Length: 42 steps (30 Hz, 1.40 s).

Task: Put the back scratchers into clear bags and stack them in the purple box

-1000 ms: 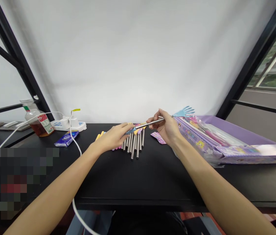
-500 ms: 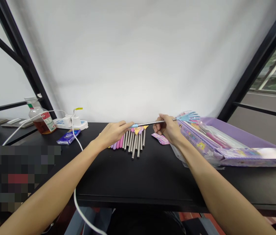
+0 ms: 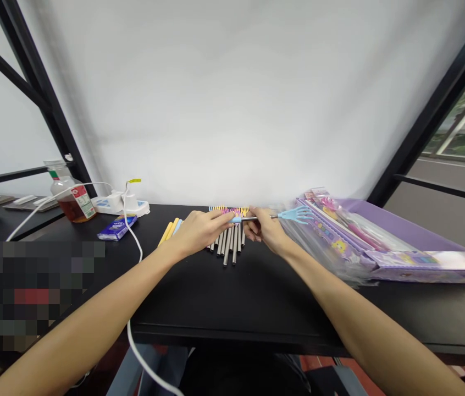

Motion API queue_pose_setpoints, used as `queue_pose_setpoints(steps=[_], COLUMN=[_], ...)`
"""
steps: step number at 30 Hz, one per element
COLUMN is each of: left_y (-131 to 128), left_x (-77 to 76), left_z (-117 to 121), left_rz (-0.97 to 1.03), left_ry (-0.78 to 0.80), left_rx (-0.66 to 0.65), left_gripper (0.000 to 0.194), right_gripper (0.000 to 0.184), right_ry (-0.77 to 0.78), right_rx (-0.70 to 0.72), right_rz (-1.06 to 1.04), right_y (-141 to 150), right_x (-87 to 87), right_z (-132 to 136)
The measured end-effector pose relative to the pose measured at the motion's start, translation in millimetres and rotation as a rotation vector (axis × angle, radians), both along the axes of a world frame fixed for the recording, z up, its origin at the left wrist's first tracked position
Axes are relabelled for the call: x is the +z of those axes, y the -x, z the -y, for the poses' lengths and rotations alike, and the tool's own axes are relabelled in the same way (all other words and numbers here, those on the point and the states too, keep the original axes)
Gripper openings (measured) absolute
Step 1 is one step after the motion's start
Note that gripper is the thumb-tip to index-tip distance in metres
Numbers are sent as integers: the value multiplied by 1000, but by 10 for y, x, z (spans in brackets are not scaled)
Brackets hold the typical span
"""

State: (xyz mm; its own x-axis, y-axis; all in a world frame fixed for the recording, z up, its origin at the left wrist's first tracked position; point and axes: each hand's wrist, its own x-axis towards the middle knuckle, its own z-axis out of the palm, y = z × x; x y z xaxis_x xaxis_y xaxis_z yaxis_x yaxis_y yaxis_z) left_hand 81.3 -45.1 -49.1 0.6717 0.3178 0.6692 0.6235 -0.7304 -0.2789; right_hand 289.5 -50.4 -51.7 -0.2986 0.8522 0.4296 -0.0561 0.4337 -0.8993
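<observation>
holds a light-blue scratcher (image 3: 291, 214) nearly level above the tabletop (image 3: 232, 302), at centre of view. grips the blue handle (image 3: 236, 220) in closed fingers of the left hand (image 3: 199, 230); pinches the metal rod (image 3: 249, 219) in fingers of the right hand (image 3: 271, 231). points the claw (image 3: 298, 214) toward three o'clock, toward the purple box (image 3: 397, 223).

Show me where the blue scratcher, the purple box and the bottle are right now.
Blue scratcher (image 3: 290, 214): head view, on the palm of its claw.
Purple box (image 3: 401, 226): head view, on its far wall.
Bottle (image 3: 81, 199): head view, on its label.
</observation>
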Motion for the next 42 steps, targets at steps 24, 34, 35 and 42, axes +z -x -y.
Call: queue_pose_setpoints(steps=[24, 34, 35, 42], left_y=[-201, -154, -162, -464], left_x=[27, 138, 150, 279], left_z=[146, 187, 179, 21], left_rz=[-13, 62, 58, -29], left_ry=[180, 344, 349, 311], left_rx=[154, 262, 277, 286], left_gripper=[39, 35, 36, 31], right_gripper=[65, 52, 53, 52], right_ry=[107, 226, 183, -28], right_rx=[1, -328, -339, -265], right_rz=[165, -98, -51, 153], right_y=[43, -289, -325, -505], right_x=[47, 210, 205, 210], right_z=[15, -145, -161, -180])
